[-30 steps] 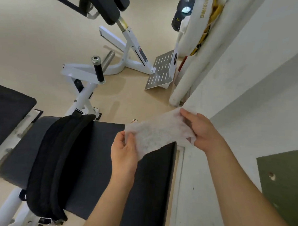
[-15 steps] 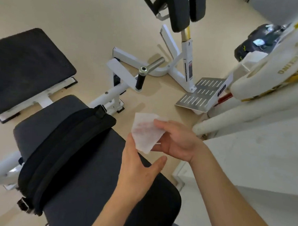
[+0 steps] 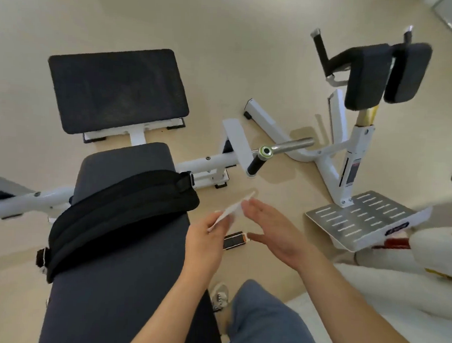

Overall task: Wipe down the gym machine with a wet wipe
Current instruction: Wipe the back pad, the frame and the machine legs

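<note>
A folded white wet wipe [image 3: 232, 210] is pinched in my left hand [image 3: 206, 239], seen nearly edge-on above the floor. My right hand [image 3: 274, 233] is flat with its fingers together and thumb out, its fingertips touching the wipe's upper end. Both hands hover just right of the gym machine's dark grey padded seat [image 3: 117, 257], which has a black padded belt [image 3: 119, 218] draped across it. The machine's white frame [image 3: 209, 163] runs right to a black-gripped handle [image 3: 257, 162]. A second dark pad [image 3: 117, 88] sits behind the seat.
A white back-extension stand with two black pads [image 3: 384, 74] and a perforated metal footplate [image 3: 357, 218] stands at the right. White rolled items [image 3: 434, 248] lie at the right edge. A small black-and-orange object [image 3: 233, 240] lies on the beige floor below my hands. My leg and shoe [image 3: 220, 297] are at the bottom.
The wipe was spread wide between both hands, then folded down small. My view has swung left and down from the wall to the machine. The right hand has opened flat against the wipe.
</note>
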Available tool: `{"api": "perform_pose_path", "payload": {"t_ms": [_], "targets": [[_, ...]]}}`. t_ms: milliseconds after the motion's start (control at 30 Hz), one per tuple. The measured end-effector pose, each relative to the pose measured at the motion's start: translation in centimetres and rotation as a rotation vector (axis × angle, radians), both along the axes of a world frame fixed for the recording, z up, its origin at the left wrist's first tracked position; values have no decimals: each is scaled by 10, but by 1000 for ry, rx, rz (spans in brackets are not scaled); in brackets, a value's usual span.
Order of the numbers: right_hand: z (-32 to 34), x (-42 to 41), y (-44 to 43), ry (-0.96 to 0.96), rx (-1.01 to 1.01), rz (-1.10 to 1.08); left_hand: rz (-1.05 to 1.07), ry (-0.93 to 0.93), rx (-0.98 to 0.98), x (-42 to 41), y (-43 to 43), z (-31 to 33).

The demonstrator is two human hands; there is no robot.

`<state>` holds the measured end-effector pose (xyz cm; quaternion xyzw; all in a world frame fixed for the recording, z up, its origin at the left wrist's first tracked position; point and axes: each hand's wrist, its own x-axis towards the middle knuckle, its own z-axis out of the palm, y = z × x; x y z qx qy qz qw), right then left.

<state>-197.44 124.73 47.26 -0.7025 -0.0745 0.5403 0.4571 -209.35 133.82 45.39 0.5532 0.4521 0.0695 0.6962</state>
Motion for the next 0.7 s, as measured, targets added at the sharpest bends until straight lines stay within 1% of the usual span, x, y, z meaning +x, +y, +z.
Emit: {"api": "perform_pose_path", "payload": {"t_ms": [67,167,267,333,400,467,633,700], "targets": [[-5,11,12,-73,16,195,60,15,-167,7,4,-1],[-25,36,32,-79,-35,432,215,45,-332,23,2,-10],[-63,66,48,-53,-65,580,450,51,-370,49,-8,-33],[-91,84,54,-17,-79,736,680,74,-396,69,-21,-53],[-115,96,50,60,-89,866,894,63,-465,80,-42,-88],[-136,103,44,97,-136,993,1069,22,-508,85,-67,-124],[-189,112,31,40,-308,1297,1482,-56,-589,75,-109,-181],[-214,115,28,6,-343,1421,1575,-51,-583,62,-125,-206]]}}
